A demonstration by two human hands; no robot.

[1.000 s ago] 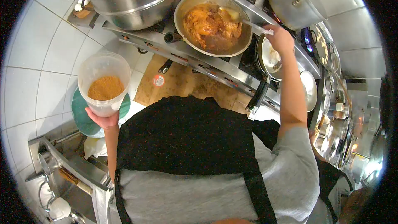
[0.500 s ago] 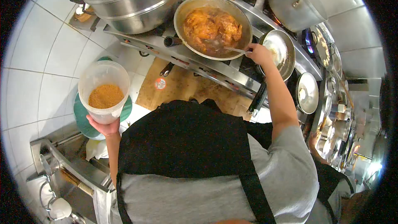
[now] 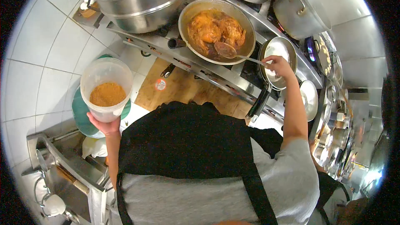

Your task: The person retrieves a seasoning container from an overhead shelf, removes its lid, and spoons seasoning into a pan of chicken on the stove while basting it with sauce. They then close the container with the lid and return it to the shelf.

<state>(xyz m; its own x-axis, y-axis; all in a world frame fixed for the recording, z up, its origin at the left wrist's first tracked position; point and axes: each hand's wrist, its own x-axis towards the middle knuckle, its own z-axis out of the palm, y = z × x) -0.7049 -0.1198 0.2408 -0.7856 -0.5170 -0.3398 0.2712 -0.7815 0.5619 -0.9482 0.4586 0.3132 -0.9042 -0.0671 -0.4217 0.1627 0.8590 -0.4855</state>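
My left hand [image 3: 104, 123] supports a tall translucent plastic tub [image 3: 106, 68] from below. Orange-brown granules [image 3: 107, 95] fill its lower part. Over at the stove, my right hand [image 3: 278, 65] is closed on the handle of a metal ladle [image 3: 250, 58]. The ladle's bowl is over the near side of a wide pan [image 3: 182, 13], with brown liquid in it. Two browned pieces that look like whole chickens [image 3: 205, 30] lie in the pan's dark liquid.
A large lidded steel pot [image 3: 139, 4] stands left of the pan. Frying pans [image 3: 287, 43] and a tall pot [image 3: 302, 12] are on the right. A sink [image 3: 68, 183] is at lower left, a green bin [image 3: 81, 116] behind the tub. Another person's dark apron [image 3: 333, 187] shows at right.
My right hand has moved right and slightly down, drawing the ladle back. Its bowl, sunk in the liquid before, now shows above it. My left hand still holds the tub.
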